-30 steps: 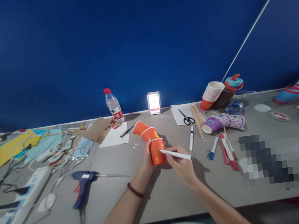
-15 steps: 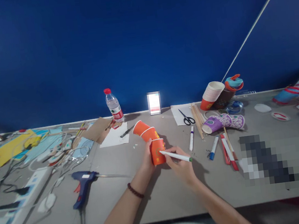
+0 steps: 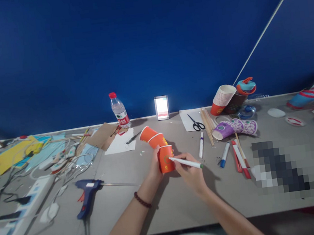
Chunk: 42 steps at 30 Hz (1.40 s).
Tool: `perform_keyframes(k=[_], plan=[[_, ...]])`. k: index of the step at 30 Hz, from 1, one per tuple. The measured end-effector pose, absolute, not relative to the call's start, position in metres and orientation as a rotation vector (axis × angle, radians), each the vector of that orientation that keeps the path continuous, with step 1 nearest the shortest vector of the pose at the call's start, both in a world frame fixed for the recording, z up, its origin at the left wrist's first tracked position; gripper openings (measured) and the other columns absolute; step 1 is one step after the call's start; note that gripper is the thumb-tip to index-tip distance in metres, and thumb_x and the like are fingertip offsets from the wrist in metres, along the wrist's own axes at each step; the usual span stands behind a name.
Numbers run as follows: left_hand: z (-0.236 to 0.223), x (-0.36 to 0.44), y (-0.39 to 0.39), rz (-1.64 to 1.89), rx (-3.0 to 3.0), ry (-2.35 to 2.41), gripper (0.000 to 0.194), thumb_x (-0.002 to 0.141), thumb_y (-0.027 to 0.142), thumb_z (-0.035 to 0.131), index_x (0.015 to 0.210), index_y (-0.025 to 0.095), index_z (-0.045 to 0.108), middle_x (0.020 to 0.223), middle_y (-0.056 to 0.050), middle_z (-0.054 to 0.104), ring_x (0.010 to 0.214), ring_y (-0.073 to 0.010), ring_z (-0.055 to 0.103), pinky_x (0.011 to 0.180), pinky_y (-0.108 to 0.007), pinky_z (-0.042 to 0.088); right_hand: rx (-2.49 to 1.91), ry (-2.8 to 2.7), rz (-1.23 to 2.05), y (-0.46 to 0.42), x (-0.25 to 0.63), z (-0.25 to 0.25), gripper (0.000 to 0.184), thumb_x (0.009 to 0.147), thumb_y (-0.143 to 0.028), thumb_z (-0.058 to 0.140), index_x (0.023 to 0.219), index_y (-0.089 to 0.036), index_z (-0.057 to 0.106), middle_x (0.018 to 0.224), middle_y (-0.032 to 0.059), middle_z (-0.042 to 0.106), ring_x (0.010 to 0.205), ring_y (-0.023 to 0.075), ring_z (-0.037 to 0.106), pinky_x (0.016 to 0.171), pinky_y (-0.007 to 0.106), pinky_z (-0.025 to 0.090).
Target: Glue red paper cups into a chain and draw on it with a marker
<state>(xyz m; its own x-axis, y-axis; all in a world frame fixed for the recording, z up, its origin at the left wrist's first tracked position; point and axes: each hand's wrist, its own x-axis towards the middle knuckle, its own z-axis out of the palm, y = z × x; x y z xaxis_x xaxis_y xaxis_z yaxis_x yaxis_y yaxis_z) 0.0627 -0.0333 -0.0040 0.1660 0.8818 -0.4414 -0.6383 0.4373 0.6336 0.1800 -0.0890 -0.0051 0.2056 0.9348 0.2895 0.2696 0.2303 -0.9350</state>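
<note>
My left hand (image 3: 155, 168) is wrapped round the nearest of three joined orange paper cups (image 3: 165, 158), which stands upright on the grey table (image 3: 167, 204). The other two orange cups (image 3: 151, 137) lean away behind it in a chain. My right hand (image 3: 190, 171) pinches a white marker with a green cap (image 3: 186, 162), whose tip touches the side of the held cup.
A blue glue gun (image 3: 86, 191) lies to the left, with a power strip (image 3: 27, 204) and cables beyond. Scissors (image 3: 196, 123), wooden sticks (image 3: 206, 126), markers (image 3: 224, 154), a purple cup stack (image 3: 232, 128) and further cups lie to the right. A water bottle (image 3: 120, 111) stands behind.
The marker tip has shifted very slightly on the side of the cup; both hands and the cups stay in place.
</note>
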Motion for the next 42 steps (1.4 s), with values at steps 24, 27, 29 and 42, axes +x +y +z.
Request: perform_keyframes(k=[24,27,29,42], plan=[[-0.004,0.063,-0.033,1.115,0.315,0.869,0.043,0.086,0.048,0.05,0.085,0.01,0.069,0.077,-0.013,0.071,0.068,-0.0198,0.066,0.068,-0.029,0.054,-1.272,-1.288,0.712,-0.089,0.18,0.0,0.008,0.08,-0.025,0.059,0.076,-0.019,0.061,0.067,-0.0001,0.062,0.058,0.0135,0.054,0.054,0.023,0.045],[-0.001,0.063,-0.034,1.113,0.313,0.877,0.043,0.088,0.045,0.046,0.083,0.01,0.07,0.077,-0.013,0.072,0.069,-0.0204,0.067,0.068,-0.029,0.053,-1.275,-1.287,0.71,-0.09,0.18,0.003,0.008,0.079,-0.025,0.059,0.075,-0.019,0.061,0.066,-0.0002,0.062,0.057,0.0134,0.054,0.053,0.023,0.045],[0.001,0.063,-0.034,1.111,0.316,0.877,0.043,0.089,0.045,0.045,0.082,0.011,0.071,0.077,-0.013,0.072,0.069,-0.0206,0.066,0.068,-0.029,0.053,-1.273,-1.287,0.708,-0.09,0.18,0.005,0.008,0.079,-0.025,0.059,0.074,-0.019,0.061,0.065,0.0,0.062,0.056,0.0135,0.054,0.052,0.023,0.045],[-0.004,0.063,-0.033,1.113,0.329,0.869,0.045,0.088,0.047,0.046,0.086,0.009,0.069,0.077,-0.013,0.071,0.069,-0.0195,0.066,0.068,-0.029,0.053,-1.264,-1.303,0.737,-0.089,0.181,0.0,0.008,0.078,-0.026,0.06,0.074,-0.019,0.06,0.066,-0.0001,0.062,0.058,0.014,0.055,0.053,0.024,0.044]])
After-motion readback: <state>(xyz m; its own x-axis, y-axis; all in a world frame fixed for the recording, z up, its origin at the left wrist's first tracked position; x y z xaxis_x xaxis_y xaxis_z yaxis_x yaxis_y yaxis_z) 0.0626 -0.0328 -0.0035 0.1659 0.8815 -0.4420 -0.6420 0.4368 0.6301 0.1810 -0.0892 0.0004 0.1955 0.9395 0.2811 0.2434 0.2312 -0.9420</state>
